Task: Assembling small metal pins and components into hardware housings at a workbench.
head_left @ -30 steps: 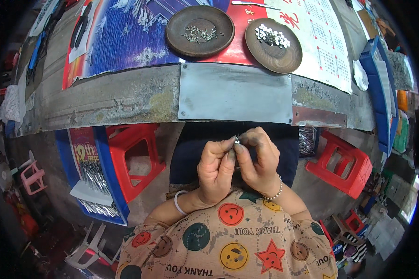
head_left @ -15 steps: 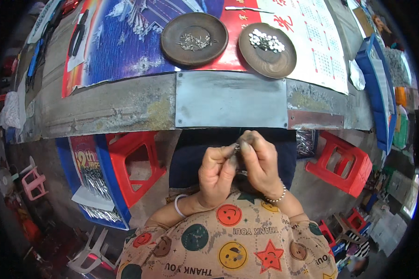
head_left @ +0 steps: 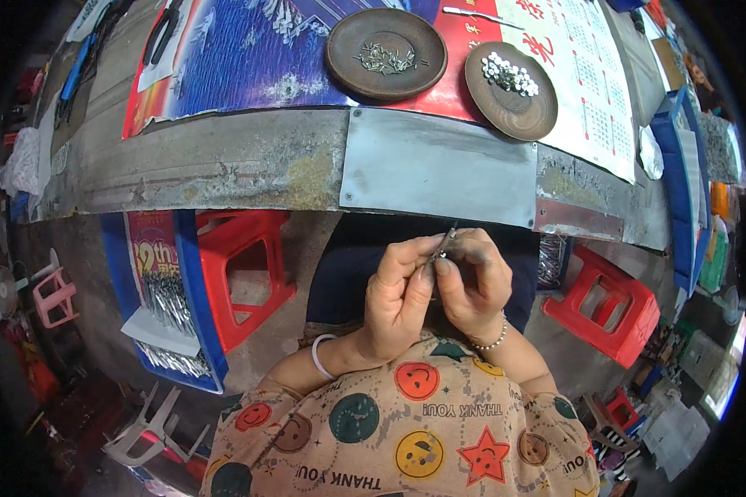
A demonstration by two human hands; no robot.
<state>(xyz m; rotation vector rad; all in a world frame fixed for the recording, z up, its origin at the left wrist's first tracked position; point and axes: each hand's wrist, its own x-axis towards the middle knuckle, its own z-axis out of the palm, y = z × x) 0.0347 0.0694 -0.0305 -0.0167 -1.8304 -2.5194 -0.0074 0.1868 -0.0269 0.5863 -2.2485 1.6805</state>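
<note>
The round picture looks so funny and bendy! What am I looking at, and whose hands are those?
It comes from a small camera worn on a person's head, looking down. Its wide lens bends straight edges, so the picture looks round. The left hand and right hand are that person's own, meeting above the lap. Together they pinch a thin metal piece; it is too small to tell what it is. Ahead is a worn workbench. On it sit two brown dishes: the left dish holds thin metal bits, the right dish small shiny ones. Red stools stand underneath.
</note>
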